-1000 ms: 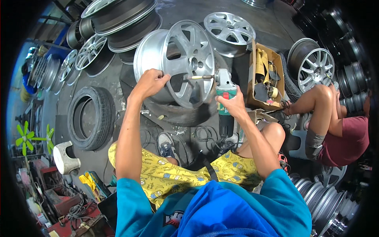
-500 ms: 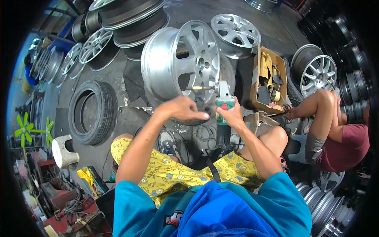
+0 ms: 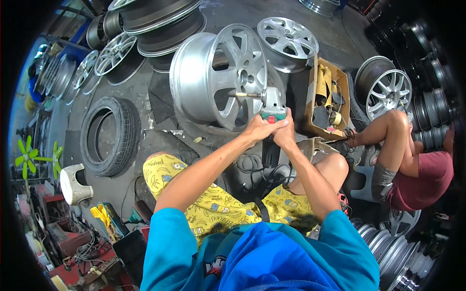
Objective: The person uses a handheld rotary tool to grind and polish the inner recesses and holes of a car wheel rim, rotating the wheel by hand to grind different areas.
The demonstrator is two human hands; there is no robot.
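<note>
Dark, scuffed floor point(image 3: 335, 43) spreads around a silver wheel point(image 3: 194, 77) standing on edge in front of the person. To the left of the wheel lies a black tyre point(image 3: 121, 140); beyond it to the left rises a stack of rims point(image 3: 170, 41); to its right sits an open cardboard box point(image 3: 318, 127), and well to its right a person in a maroon shirt point(image 3: 424, 177) sits low.

Just by the near right part of the wheel is a power tool point(image 3: 273, 101). Its long axis runs away from the person, with the head at the far end and the black rear part toward the knees. From the head, a thin shaft point(image 3: 247, 95) juts left at a right angle, across the wheel's spoked face; whether its tip touches metal I cannot tell. The wheel's own axle line runs roughly left to right, barrel left, face right.

The tool has a grey metal head, a green casing and a red patch on top. The wheel's barrel is bright and smooth, its spokes duller and mottled.

Left hand point(image 3: 260, 128) and right hand point(image 3: 285, 131) are both curled closed around the green casing, one from each side, meeting over it; some fingers are hidden.
</note>
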